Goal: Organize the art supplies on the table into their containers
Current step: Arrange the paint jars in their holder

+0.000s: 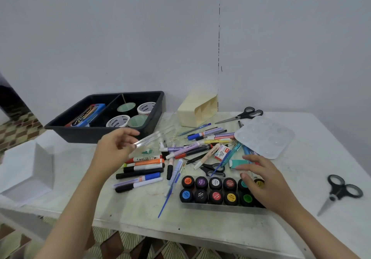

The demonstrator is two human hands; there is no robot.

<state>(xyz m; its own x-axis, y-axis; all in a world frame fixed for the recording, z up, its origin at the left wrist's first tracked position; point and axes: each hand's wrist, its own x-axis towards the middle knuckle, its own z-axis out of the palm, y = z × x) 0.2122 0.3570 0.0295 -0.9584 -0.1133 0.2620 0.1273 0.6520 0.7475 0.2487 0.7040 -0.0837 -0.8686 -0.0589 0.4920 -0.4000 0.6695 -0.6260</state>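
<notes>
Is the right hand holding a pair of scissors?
No, the right hand is spread open over the paint pots, while the black scissors lie apart on the table to its right.

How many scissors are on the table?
3. The back scissors lie beside the cream organizer; the pile scissors sit behind the paint jars; the right scissors lie alone. The heaped markers may hide more.

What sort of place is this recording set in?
Probably a plain indoor room, perhaps at home, used as a craft corner: a white table strewn with markers, a box of poster paint jars, and a bare wall behind.
</notes>
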